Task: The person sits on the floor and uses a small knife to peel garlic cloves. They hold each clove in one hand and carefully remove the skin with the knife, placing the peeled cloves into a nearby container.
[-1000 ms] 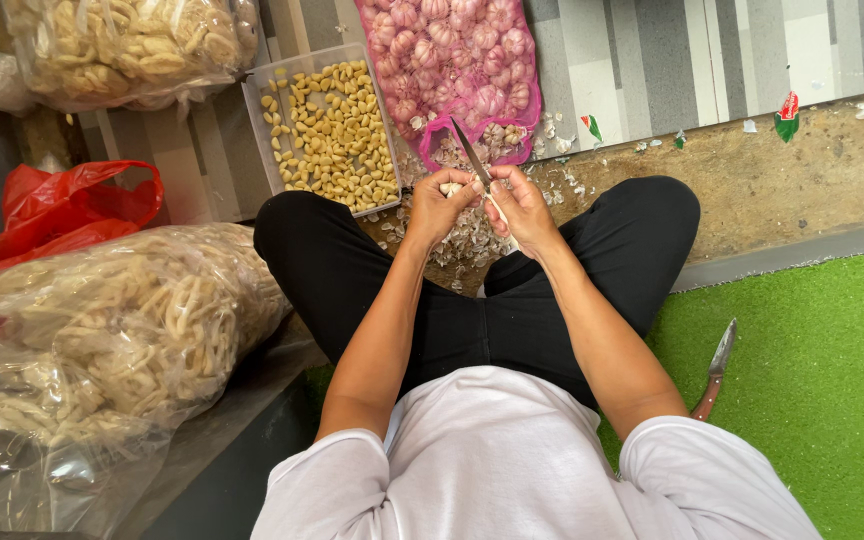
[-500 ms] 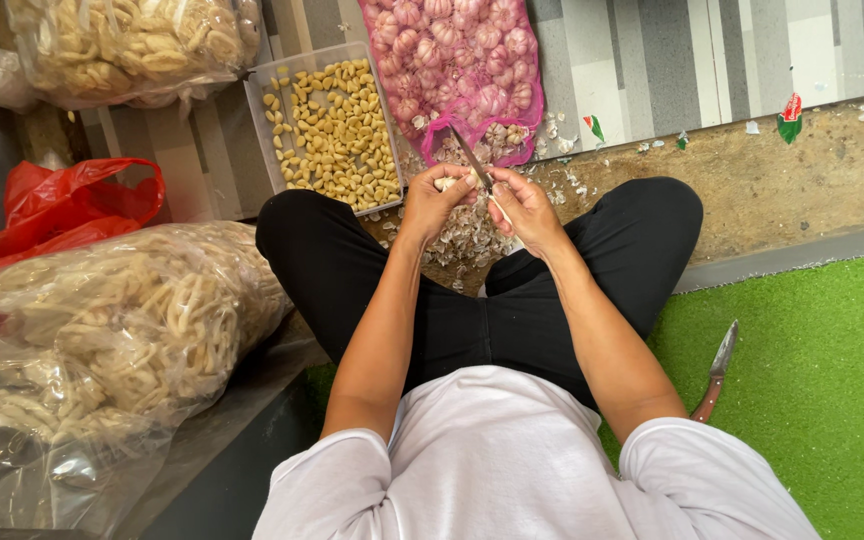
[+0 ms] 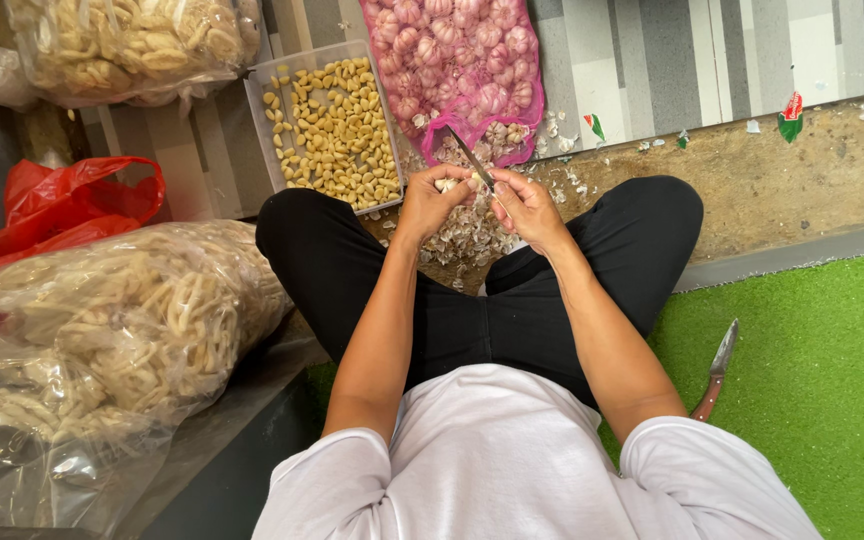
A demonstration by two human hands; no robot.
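I sit cross-legged in black trousers. My left hand (image 3: 432, 202) pinches a small garlic clove (image 3: 445, 184) in front of me. My right hand (image 3: 524, 204) grips a knife (image 3: 471, 158) whose blade points up and left, its edge close to the clove. Beneath both hands lies a heap of papery garlic skins (image 3: 472, 235) on the floor between my knees. A pink mesh sack of garlic bulbs (image 3: 457, 60) lies just beyond the hands.
A clear tray of peeled cloves (image 3: 337, 125) sits at front left. Large clear bags of pale snack sticks (image 3: 102, 330) lie at my left and at the top left (image 3: 122, 45), with a red plastic bag (image 3: 62, 205) between. A second knife (image 3: 717, 365) rests on green turf at right.
Both hands stay together over the skins; the knife blade has shifted slightly against the clove. Nothing else has moved.
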